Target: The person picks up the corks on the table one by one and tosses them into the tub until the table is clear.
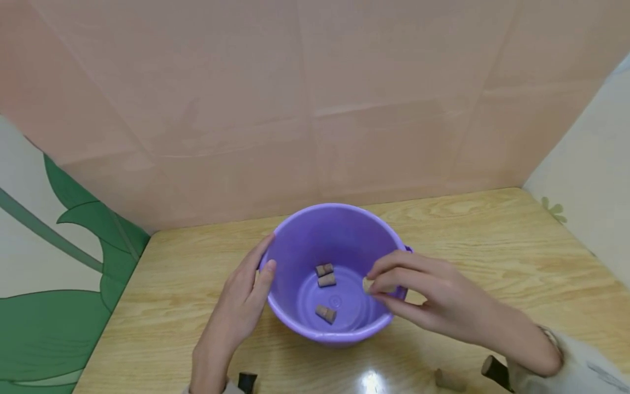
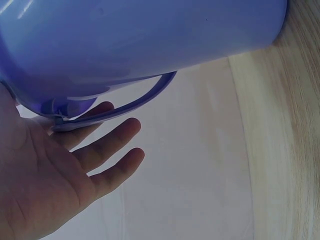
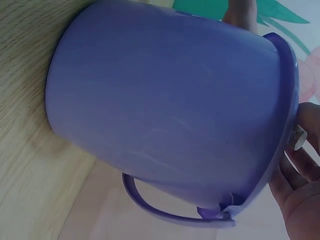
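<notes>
A purple bucket (image 1: pixel 339 232) stands upright on the table, with several small brown cork-like pieces (image 1: pixel 326 313) on its floor. My left hand (image 1: pixel 241 301) holds the bucket's left rim, its thumb over the edge and its other fingers outside. In the left wrist view those fingers (image 2: pixel 112 142) extend loosely beside the purple handle (image 2: pixel 135 105). Over the right side of the bucket, my right hand (image 1: pixel 433 287) pinches another cork-like piece (image 1: pixel 368 285) between thumb and fingertips. The right wrist view shows the pale end of this piece (image 3: pixel 299 138) by the rim.
On the wood-grain table (image 1: pixel 172 306), a tan cylindrical piece (image 1: pixel 449 380) lies near the front right. Dark objects show by my left wrist (image 1: pixel 247 381) and right wrist (image 1: pixel 496 372). A pinkish covered wall (image 1: pixel 295 109) rises behind the table, with patterned panels (image 1: pixel 49 328) beside it.
</notes>
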{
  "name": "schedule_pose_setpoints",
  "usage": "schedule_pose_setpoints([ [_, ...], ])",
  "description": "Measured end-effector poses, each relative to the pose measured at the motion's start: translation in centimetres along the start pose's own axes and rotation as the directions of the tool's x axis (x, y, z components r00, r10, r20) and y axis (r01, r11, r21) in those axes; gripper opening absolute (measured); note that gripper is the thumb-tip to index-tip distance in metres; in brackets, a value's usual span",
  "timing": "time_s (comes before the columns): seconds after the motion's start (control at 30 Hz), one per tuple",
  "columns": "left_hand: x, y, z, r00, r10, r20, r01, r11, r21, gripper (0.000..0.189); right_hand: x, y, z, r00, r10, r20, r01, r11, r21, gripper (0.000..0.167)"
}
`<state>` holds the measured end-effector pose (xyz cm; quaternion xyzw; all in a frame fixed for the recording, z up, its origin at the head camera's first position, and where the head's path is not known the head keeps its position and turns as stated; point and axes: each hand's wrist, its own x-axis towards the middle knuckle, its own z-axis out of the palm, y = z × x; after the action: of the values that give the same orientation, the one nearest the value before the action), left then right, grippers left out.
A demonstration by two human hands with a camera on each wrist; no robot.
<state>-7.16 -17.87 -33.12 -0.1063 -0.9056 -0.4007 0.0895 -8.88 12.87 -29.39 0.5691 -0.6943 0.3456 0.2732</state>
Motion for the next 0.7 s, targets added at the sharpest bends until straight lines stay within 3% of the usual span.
schedule_pose_setpoints([
  [0.5,0.0,0.0,0.0,1.000,0.000,0.004,0.000,1.000,0.001,0.049,0.2,1.2,1.6,0.999,0.035,0.040,-0.040,0.993,0.112,0.014],
  [0.7,0.0,0.0,-0.1,1.000,-0.008,0.005,0.008,1.000,0.003,0.049,0.3,1.5,2.0,0.998,0.045,0.035,-0.052,0.976,0.210,0.006],
])
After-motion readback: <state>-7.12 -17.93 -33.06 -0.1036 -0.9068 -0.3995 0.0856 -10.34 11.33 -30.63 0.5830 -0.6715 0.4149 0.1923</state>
